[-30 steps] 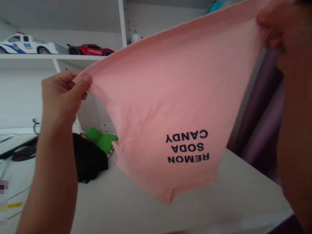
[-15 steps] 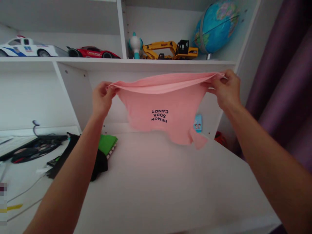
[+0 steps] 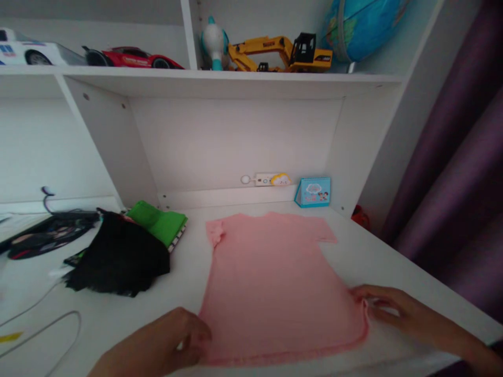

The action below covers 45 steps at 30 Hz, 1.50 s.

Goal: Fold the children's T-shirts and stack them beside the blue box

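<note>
A pink T-shirt (image 3: 275,277) lies flat on the white desk (image 3: 393,262), plain side up, collar end toward the back wall and hem toward me. My left hand (image 3: 178,337) is closed on the hem's near-left corner, fingers curled around the cloth. My right hand (image 3: 387,306) pinches the hem's near-right corner, fingers lying low on the desk. The printed lettering is hidden underneath.
A black garment (image 3: 118,259) and a folded green cloth (image 3: 159,222) lie left of the shirt. A small blue calendar (image 3: 313,192) and a power strip (image 3: 265,179) sit at the back. Toy cars, a yellow excavator (image 3: 275,52) and a globe (image 3: 365,23) stand on the shelf above. Purple curtain (image 3: 459,173) at right.
The shirt was held up in the air by its hem in both hands; it now lies spread flat on the desk, and both hands have dropped to the near edge.
</note>
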Motion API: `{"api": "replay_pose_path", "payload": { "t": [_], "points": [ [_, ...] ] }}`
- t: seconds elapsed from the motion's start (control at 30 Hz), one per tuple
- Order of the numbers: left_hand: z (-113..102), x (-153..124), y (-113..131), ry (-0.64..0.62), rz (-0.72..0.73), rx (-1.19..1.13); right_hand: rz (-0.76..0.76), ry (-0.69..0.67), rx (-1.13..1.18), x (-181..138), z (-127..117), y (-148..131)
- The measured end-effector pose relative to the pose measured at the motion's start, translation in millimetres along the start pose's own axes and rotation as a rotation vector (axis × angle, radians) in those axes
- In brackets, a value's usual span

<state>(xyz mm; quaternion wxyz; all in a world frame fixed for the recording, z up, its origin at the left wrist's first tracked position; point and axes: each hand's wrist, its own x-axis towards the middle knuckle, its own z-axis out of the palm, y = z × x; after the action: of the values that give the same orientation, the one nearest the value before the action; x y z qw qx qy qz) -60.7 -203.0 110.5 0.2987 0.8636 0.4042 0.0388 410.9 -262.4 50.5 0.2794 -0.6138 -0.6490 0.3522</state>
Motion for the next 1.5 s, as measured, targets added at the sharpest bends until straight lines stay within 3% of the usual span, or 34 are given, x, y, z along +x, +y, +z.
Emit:
{"api": "replay_pose_path", "payload": {
  "t": [0.1, 0.2, 0.27, 0.37, 0.43, 0.6, 0.8, 1.0, 1.1, 1.37, 1.5],
  "points": [
    [-6.1, 29.2, 16.9, -0.026, 0.066, 0.012, 0.019, -0.039, -0.013, 14.9, -16.1, 8.8],
    [-5.0, 89.8, 18.9, 0.092, 0.22, 0.042, 0.019, 0.153, -0.127, 59.3, -29.7, 16.9],
    [4.3, 134.6, 7.7, 0.175, 0.273, 0.121, 0.119, 0.3, -0.253, 94.8, -32.0, 23.3],
    [21.7, 184.2, -17.9, 0.221, 0.145, 0.296, 0.288, 0.47, -0.386, 139.7, -28.6, 31.6],
    [29.7, 199.0, -32.7, 0.232, 0.021, 0.386, 0.349, 0.541, -0.431, 160.2, -25.2, 35.8],
    [35.5, 195.7, -45.8, 0.28, -0.168, 0.486, 0.428, 0.586, -0.513, 186.4, -20.7, 43.5],
    [37.7, 190.7, -40.9, 0.316, -0.239, 0.483, 0.421, 0.566, -0.643, 208.7, -15.4, 33.9],
    [36.6, 189.7, -36.1, 0.307, -0.273, 0.477, 0.063, 0.355, -0.707, 266.8, 37.5, -6.7],
    [36.6, 188.7, -37.3, 0.332, -0.292, 0.461, -0.016, 0.266, -0.704, 293.4, 61.0, -17.8],
    [40.5, 192.0, -45.5, 0.366, -0.364, 0.45, 0.138, 0.222, -0.702, 313.4, 60.9, -7.2],
    [40.7, 193.0, -44.0, 0.367, -0.372, 0.459, 0.165, 0.199, -0.695, 310.6, 70.7, -25.3]
  ]
}}
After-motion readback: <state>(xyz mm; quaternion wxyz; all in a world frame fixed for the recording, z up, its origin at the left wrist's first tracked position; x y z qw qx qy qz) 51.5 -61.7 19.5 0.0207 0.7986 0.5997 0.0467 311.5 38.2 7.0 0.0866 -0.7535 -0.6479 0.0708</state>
